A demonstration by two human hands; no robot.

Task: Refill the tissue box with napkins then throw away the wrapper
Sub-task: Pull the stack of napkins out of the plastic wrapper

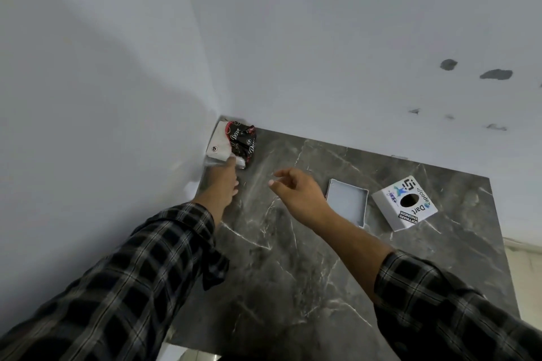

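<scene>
A pack of white napkins (218, 143) lies in the far left corner of the table, its black and red wrapper (242, 139) partly pulled back and crumpled on its right side. My left hand (224, 182) reaches to the pack's near edge, fingertips touching the clear plastic there. My right hand (296, 193) hovers open above the table, to the right of the pack, holding nothing. The tissue box is apart in two pieces: its empty white base tray (347, 202) lies open side up, and its white cover (404, 202) with stickers and a round hole lies further right.
The dark marble table (293, 258) stands in a corner, with white walls (117, 67) on the left and behind. The table's right edge drops to a pale floor (525, 272). Checked sleeves cover both forearms.
</scene>
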